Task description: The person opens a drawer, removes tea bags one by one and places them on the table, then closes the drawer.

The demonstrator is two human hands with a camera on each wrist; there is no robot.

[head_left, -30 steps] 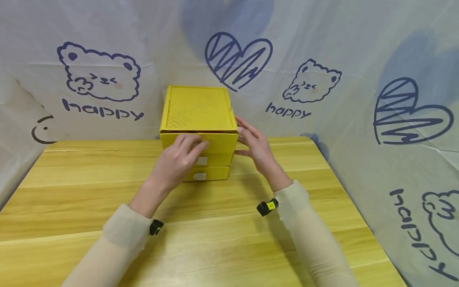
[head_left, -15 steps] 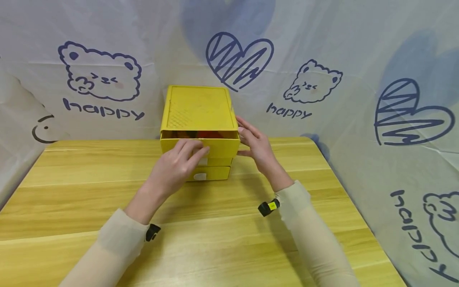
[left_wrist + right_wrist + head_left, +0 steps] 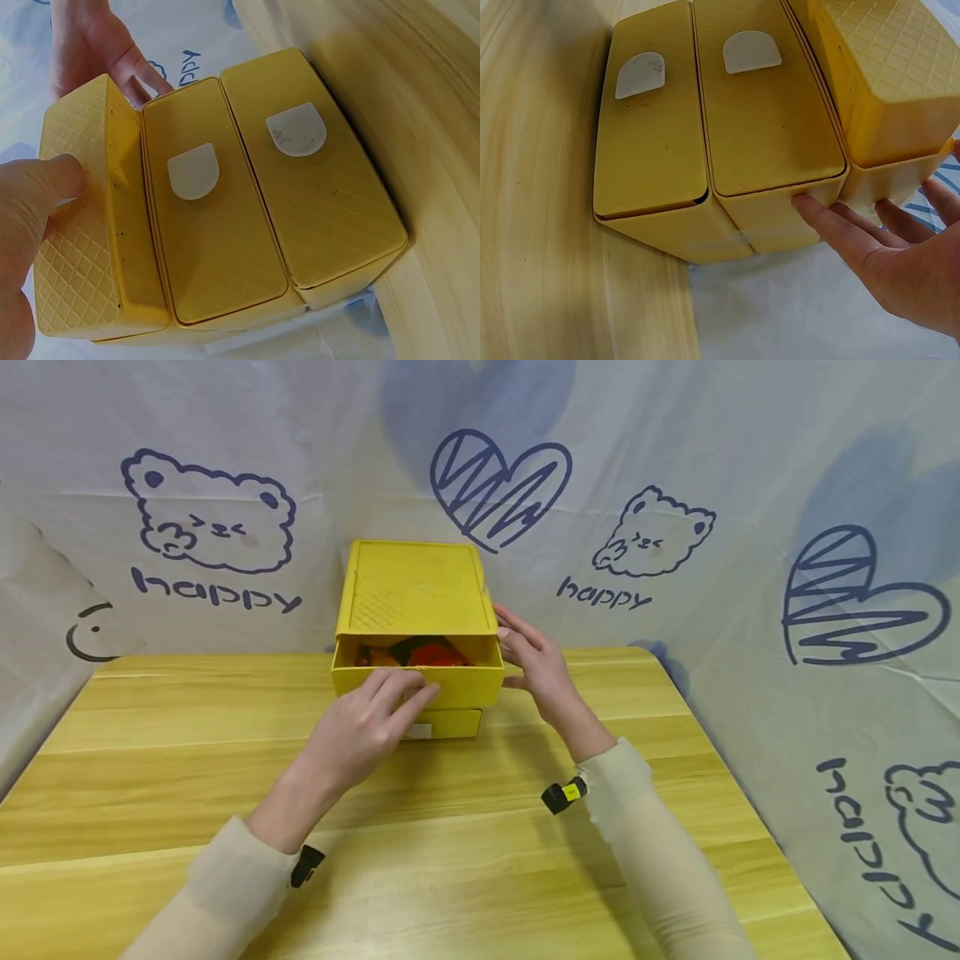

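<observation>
A small yellow drawer unit (image 3: 420, 589) stands at the back of the table, its top drawer (image 3: 467, 688) partly pulled out. My left hand (image 3: 367, 722) grips that drawer's front, fingers curled over its upper edge; the left wrist view has the thumb (image 3: 60, 180) against the textured front. Inside lie a red item (image 3: 438, 654) and darker ones, partly hidden by the drawer front. The middle drawer (image 3: 217, 255) and bottom drawer (image 3: 337, 202) are closed, each with a white label. My right hand (image 3: 543, 681) touches the unit's right side with its fingers extended.
The unit rests on a wood-grain table (image 3: 480, 868), near its back edge. Behind and to the right hangs a pale cloth (image 3: 360, 460) printed with bears, hearts and the word happy. Both wrists wear a black device, the right one (image 3: 562, 795) with a yellow mark.
The left hand has drawn the top drawer from nearly closed toward the person, and the things inside have come into view. The right hand has stayed at the unit's side.
</observation>
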